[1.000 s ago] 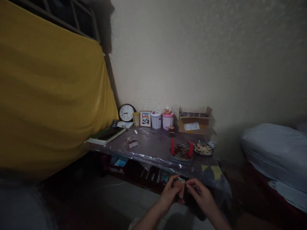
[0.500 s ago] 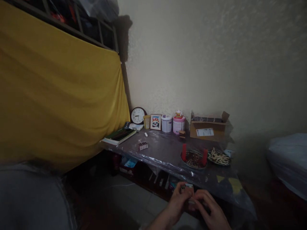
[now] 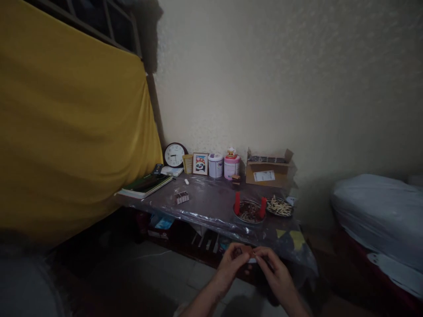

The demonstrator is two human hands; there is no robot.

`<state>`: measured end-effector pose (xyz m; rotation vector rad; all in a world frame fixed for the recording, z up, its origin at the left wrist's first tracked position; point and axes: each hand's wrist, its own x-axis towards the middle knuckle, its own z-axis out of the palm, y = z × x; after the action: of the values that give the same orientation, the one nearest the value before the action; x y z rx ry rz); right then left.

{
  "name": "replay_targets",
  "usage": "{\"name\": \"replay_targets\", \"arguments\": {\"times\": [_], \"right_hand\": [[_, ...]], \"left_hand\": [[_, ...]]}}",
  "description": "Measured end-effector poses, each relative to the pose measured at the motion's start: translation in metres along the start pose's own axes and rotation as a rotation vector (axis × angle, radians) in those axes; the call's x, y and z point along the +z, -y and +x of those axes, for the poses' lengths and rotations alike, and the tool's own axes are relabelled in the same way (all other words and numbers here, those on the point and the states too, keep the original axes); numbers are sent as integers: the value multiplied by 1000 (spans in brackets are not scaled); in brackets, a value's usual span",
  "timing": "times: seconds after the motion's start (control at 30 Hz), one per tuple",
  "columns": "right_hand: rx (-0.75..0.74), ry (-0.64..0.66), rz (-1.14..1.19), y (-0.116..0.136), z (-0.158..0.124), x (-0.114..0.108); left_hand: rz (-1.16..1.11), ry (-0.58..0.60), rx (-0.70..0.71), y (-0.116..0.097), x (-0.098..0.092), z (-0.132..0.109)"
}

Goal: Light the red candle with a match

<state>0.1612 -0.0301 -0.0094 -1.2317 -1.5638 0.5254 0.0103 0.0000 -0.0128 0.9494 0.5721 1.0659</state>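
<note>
Both of my hands meet low in the picture, in front of the table's near edge. My left hand [image 3: 231,265] and my right hand [image 3: 275,269] pinch a small box [image 3: 251,255] between their fingertips; in the dim light it looks like a matchbox. Just beyond them on the table stands a round dish [image 3: 250,212] with two red candles upright in it. Beside it, to the right, lies a second dish of loose matchsticks [image 3: 279,206].
The low table [image 3: 211,206] is covered in clear plastic. On it are a row of small matchboxes [image 3: 182,197], books [image 3: 145,185], a clock [image 3: 174,155], a framed picture [image 3: 200,164], two tins [image 3: 215,165] and a cardboard box [image 3: 269,170]. A yellow cloth [image 3: 66,132] hangs left, with a bed [image 3: 380,211] to the right.
The view swung right and down, then back to the left. My hands stay together on the small box, fingers shifting slightly on it.
</note>
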Motion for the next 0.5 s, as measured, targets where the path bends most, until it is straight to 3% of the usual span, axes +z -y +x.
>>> {"name": "replay_targets", "arguments": {"times": [0.13,0.3,0.5], "right_hand": [[19,-19,56,5,0,0],[140,-124,120,4,2,-9],[-46,-222,-278,23,14,-43]], "left_hand": [[140,-57,133,-2,-1,2],[92,-118,113,-5,-3,4],[11,-28,94,-25,24,17]]}}
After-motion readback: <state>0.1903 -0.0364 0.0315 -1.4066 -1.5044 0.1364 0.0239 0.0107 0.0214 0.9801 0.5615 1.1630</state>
